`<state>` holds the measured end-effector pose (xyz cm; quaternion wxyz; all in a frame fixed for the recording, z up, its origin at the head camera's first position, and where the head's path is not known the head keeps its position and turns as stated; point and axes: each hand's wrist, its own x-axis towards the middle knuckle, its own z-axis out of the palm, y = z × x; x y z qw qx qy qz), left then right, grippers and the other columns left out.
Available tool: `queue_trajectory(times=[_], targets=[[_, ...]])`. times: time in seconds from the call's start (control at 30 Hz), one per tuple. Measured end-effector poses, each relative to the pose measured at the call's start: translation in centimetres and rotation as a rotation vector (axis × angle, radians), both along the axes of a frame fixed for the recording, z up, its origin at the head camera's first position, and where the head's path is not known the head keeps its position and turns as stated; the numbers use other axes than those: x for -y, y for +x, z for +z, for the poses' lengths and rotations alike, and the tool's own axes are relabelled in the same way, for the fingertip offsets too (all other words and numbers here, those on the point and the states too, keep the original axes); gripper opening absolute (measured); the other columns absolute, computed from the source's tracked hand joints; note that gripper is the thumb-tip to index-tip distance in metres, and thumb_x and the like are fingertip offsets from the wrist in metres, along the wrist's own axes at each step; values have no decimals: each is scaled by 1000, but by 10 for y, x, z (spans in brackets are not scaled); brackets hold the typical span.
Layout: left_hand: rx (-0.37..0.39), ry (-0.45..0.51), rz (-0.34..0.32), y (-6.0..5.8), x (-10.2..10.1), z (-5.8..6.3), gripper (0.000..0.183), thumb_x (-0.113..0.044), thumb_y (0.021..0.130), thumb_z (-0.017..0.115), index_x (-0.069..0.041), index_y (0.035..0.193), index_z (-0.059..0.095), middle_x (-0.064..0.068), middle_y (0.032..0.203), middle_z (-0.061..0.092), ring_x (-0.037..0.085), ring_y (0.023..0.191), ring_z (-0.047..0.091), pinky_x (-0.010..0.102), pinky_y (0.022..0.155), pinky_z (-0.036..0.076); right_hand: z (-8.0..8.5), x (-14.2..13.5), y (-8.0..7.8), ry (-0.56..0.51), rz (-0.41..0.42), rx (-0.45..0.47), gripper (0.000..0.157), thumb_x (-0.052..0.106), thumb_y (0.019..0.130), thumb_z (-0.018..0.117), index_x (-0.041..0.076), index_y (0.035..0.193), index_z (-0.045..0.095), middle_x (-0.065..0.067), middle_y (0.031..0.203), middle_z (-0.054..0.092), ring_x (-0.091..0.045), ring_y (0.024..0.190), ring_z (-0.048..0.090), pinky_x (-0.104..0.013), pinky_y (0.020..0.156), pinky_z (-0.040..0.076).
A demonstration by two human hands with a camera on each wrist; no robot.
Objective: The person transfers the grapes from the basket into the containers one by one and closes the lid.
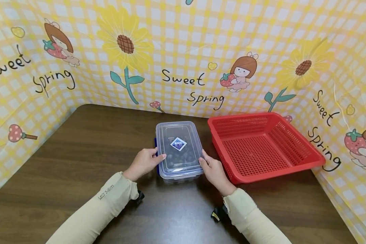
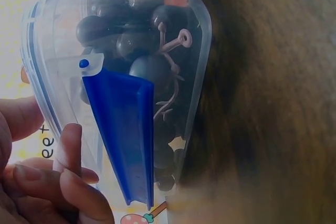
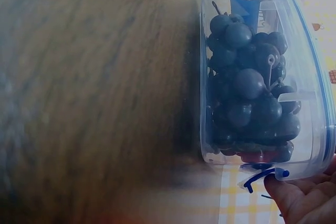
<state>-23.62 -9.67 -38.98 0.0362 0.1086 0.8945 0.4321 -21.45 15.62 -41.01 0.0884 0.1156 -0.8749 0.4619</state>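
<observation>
A clear plastic food container [image 3: 206, 129] stands on the table with its lid [image 1: 178, 130] on. Dark purple grapes [image 3: 247, 83] on pinkish stems fill much of it. At the left side, my left hand [image 1: 143, 163] pinches the lid's edge, thumb on top and fingers beside the rim. My right hand [image 1: 215, 171] grips the opposite edge, thumb at the lid's corner. The left blue latch [image 2: 123, 135] hangs loose from the lid in the left wrist view. In the right wrist view, another blue latch [image 3: 258, 177] sticks outward, right by a right-hand finger.
A red plastic basket [image 1: 308, 159] with perforated walls stands close to the right of the container. The dark wooden table [image 1: 64, 162] ends at a yellow checked cloth [image 1: 183, 44], which rises at the back and both sides.
</observation>
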Motion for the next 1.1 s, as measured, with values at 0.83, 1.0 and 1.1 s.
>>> queue_trajectory(times=[0.83, 1.0, 1.1], targets=[[86, -9, -60, -6, 19, 9, 48, -20, 96, 58, 13, 130, 51, -1, 54, 39, 12, 50, 33, 26, 50, 29, -3, 11, 7, -10, 22, 18, 48, 14, 95, 60, -10, 134, 47, -25, 134, 49, -33, 121, 52, -46, 95, 43], [81, -58, -117, -11, 29, 13, 40, -18, 97, 57, 13, 122, 59, -1, 57, 42, 12, 52, 33, 28, 53, 31, -2, 16, 9, -153, -2, 139, 48, 15, 90, 67, -7, 131, 54, -23, 128, 57, -34, 114, 58, -44, 92, 46], [75, -95, -142, -12, 31, 14, 34, -19, 97, 57, 10, 114, 64, -2, 57, 42, 11, 53, 33, 28, 55, 32, 0, 18, 6, -294, -34, 273, 53, 14, 89, 67, -7, 133, 48, -25, 126, 56, -35, 109, 59, -45, 90, 48]])
